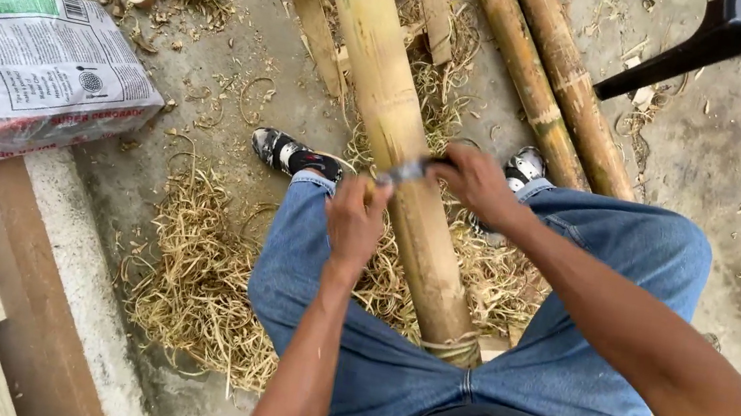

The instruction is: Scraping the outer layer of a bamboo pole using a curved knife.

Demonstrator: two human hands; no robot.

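A thick, pale yellow bamboo pole [393, 121], probably stiff and heavy, is propped between the knees at frame centre. A short metal blade [405, 172] is gripped across it by the closed left hand [354, 220] and right hand [477, 182].

both hands [355, 219] [474, 181] clenched (arms extended forward)

I see a thick pale-yellow bamboo pole [395, 111] running from the top centre of the frame down to the lower middle, tilted slightly, its near end resting between my knees. Surface looks scraped smooth, faint green streaks up top, a node ring near the bottom end. A short grey blade [404, 171] lies crosswise on the pole at mid-frame, gripped at both ends, touching the bamboo.
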